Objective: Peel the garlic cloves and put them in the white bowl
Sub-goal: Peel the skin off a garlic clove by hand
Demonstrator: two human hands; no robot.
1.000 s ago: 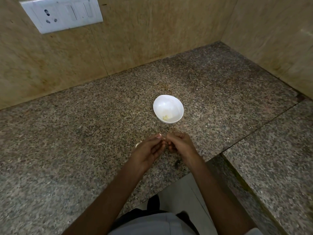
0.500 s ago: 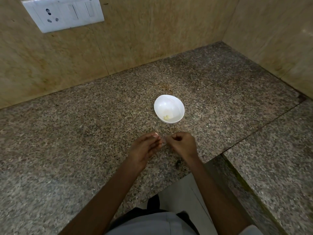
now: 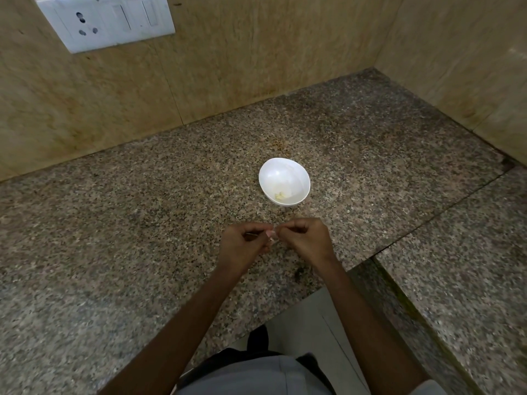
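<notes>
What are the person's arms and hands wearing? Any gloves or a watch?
No gloves, watch or rings that I can see. The left hand and right hand are bare. The left forearm and right forearm have no sleeves over them. A pale grey edge in the bottom corner may be a short sleeve, like the grey top.

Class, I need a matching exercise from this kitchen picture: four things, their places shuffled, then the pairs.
1 white round bowl
2 white plastic switch plate
3 pale yellow peeled garlic pieces
4 small pale garlic clove

A on the tan wall
B pinched between left hand and right hand
C on the speckled granite counter
D inside the bowl

Pairs: 1-C, 2-A, 3-D, 4-B
</notes>
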